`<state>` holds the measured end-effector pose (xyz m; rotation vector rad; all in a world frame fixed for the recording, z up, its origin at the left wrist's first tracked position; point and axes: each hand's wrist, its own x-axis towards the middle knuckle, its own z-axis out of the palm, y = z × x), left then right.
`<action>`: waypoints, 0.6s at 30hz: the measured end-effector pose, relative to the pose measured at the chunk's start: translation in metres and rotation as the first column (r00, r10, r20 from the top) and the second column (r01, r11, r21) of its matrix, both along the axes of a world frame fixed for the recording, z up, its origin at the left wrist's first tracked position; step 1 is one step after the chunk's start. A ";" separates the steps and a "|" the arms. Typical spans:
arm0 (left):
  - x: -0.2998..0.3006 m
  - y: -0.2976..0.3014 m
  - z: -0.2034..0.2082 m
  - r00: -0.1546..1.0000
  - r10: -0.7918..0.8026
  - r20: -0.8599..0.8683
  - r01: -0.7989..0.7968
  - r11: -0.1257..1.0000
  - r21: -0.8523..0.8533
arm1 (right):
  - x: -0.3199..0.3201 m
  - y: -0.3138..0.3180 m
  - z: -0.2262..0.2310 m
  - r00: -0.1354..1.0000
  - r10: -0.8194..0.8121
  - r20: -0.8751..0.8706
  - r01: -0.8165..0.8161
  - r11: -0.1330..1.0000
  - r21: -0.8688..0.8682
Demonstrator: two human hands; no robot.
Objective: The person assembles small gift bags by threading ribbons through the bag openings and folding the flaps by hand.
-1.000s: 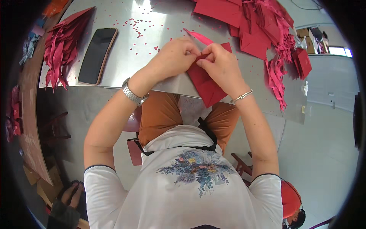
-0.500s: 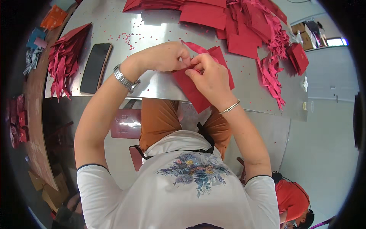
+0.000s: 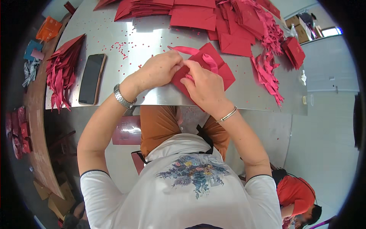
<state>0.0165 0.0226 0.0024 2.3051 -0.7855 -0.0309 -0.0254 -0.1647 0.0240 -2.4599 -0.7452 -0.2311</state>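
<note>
A red paper bag [image 3: 225,73] lies flat and slanted at the table's near edge, under both hands. Pink ribbon [image 3: 210,63] curls over it, and one loose ribbon end sticks out beyond my left hand. My left hand [image 3: 164,69], with a watch on its wrist, is closed, fingertips pinched at the bag's upper left part. My right hand [image 3: 206,84] is closed as well; a bit of pink ribbon shows between its thumb and fingers. The fingertips of both hands meet over the bag, and what lies exactly between them is partly hidden.
Left on the metal table [image 3: 146,49] lie a phone [image 3: 92,79] and a stack of red bags [image 3: 65,70] with ribbons. More red bags [image 3: 193,17] cover the far side. A ribbon heap [image 3: 268,72] hangs at the right. Red dots are scattered about. A person in red [image 3: 299,194] is behind, lower right.
The view has shifted slightly, so the table items sit a little differently. My fingers have moved on the ribbon; a pink loop now shows beyond my right hand, and more of the bag is visible.
</note>
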 end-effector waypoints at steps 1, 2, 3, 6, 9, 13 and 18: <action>0.000 0.000 0.000 0.999 0.009 -0.036 -0.010 1.000 -0.027 | 0.001 0.000 -0.003 1.000 -0.018 -0.012 0.019 0.997 0.076; 0.000 0.001 -0.001 0.999 0.010 -0.035 -0.011 1.000 -0.026 | 0.002 0.000 -0.007 0.999 -0.035 -0.026 0.039 0.988 0.151; -0.001 0.002 -0.001 0.999 0.014 -0.051 -0.016 0.999 -0.044 | 0.003 0.001 -0.010 0.999 -0.034 -0.025 0.037 0.988 0.151; 0.000 0.004 0.000 0.990 -0.029 -0.140 0.018 0.997 -0.076 | 0.005 0.002 -0.020 0.999 -0.052 0.008 0.049 0.977 0.205; 0.000 0.007 0.006 0.955 -0.070 -0.287 0.054 0.997 -0.062 | 0.003 0.004 -0.027 0.995 -0.032 0.092 0.012 0.976 0.218; -0.003 0.010 -0.004 0.966 -0.081 -0.246 0.076 0.997 -0.029 | -0.001 0.006 -0.031 0.982 -0.001 0.191 -0.032 0.985 0.170; -0.006 0.006 -0.005 1.000 -0.013 -0.028 0.013 1.000 -0.016 | -0.019 -0.011 0.001 0.960 0.150 0.238 -0.085 0.960 -0.265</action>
